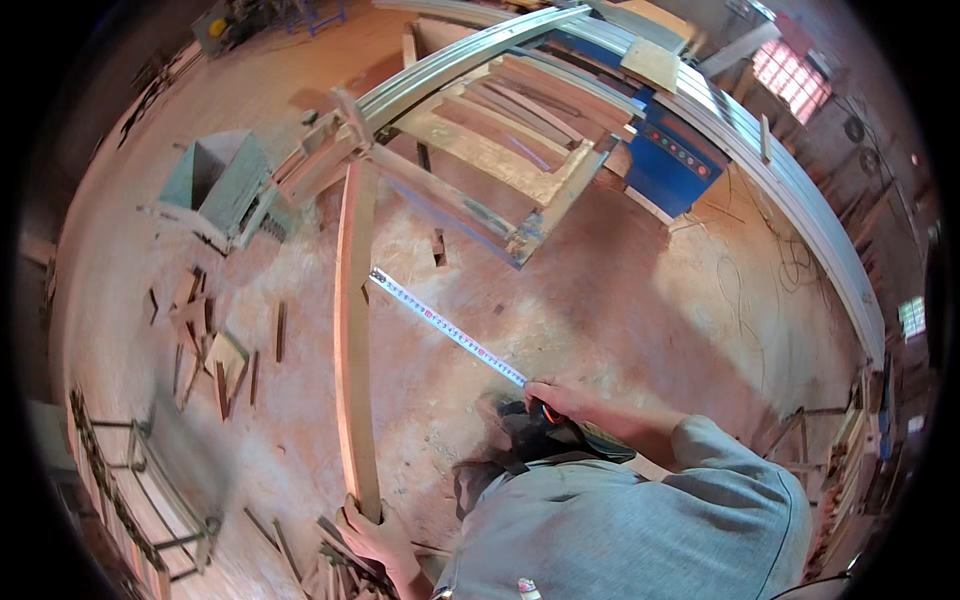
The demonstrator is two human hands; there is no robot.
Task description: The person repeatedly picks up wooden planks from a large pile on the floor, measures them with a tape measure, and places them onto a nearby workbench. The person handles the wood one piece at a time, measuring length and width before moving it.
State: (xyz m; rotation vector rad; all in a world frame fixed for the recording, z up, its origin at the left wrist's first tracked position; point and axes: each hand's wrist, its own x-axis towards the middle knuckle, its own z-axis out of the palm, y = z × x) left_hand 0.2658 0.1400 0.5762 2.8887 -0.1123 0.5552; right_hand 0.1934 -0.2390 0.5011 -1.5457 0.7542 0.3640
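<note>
My left hand (375, 538) is closed around the near end of a long wooden board (356, 330). The board stretches away from me, its far end against the wooden frame by the saw table. In my right hand (562, 397), close to my body, is a tape measure (548, 412) with a dark and orange case, partly hidden by the fingers. Its white blade (450, 330) is drawn out to the far left, and the tip lies just beside the right edge of the board. Whether tip and board touch, I cannot tell.
Ahead stands a blue sawing machine (672, 155) with a long metal rail and stacked wooden pieces (500, 150). A grey metal bin (212, 185) sits at the far left. Wood offcuts (228, 362) litter the floor at left, above a metal rack (140, 460). More scraps (345, 575) lie near my left hand.
</note>
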